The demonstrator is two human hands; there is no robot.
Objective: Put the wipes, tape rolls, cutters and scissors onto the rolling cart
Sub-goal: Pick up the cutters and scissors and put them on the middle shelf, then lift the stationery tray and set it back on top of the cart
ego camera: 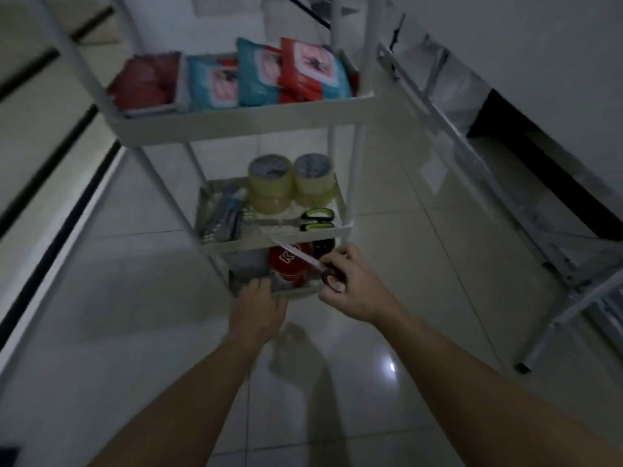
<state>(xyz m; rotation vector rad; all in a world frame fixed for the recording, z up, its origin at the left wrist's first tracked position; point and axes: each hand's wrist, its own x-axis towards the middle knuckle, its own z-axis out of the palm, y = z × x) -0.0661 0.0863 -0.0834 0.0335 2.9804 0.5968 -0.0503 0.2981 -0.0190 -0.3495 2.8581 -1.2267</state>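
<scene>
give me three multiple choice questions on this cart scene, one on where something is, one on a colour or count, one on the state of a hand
1. Where do the green-handled scissors lie?
A. top shelf, among the wipes
B. middle shelf, in front of the tape rolls
C. on the floor

2. What colours are the wipes packs on the top shelf?
A. blue and red
B. green and yellow
C. all white

3. What is the right hand doing?
A. hanging idle
B. pressing flat on the floor
C. gripping a second pair of scissors

Answers:
1 B: they rest on the middle shelf near its front rim, with the clear tape rolls behind.
2 A: the packs show blue and red wrappers.
3 C: its fingers curl round the handles, blades pointing toward the cart's bottom shelf.
</scene>
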